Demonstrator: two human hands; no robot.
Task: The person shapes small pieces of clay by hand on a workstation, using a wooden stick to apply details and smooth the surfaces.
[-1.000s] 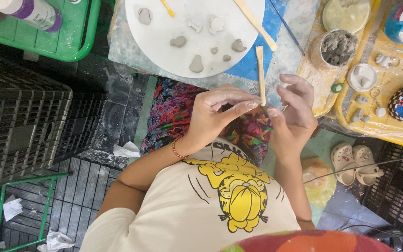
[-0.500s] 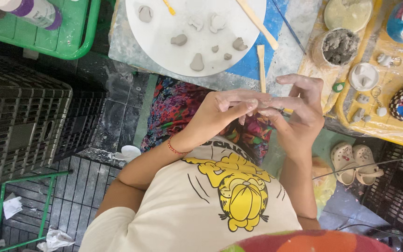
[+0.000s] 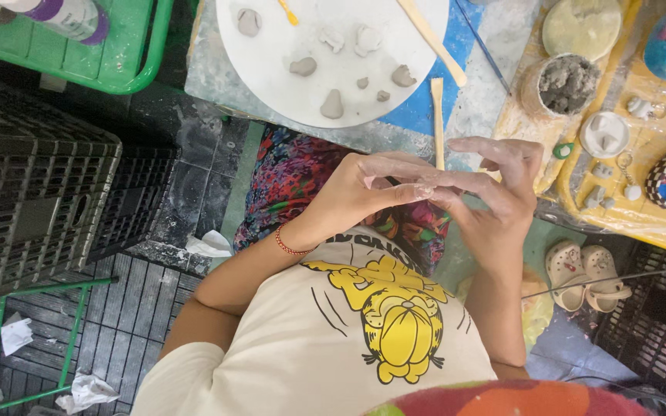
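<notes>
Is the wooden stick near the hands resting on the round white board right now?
No. The wooden stick lies on the table just off the round white board, pointing toward the hands.

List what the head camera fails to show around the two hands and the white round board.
- What the left hand and right hand pinch: hidden by the fingers, so neither grip can be judged.
- White round board: its far part is cut off by the top edge.
- Wooden stick: its near end is hidden behind the fingers.
- Small figures on the yellow tray: too small to tell.
</notes>
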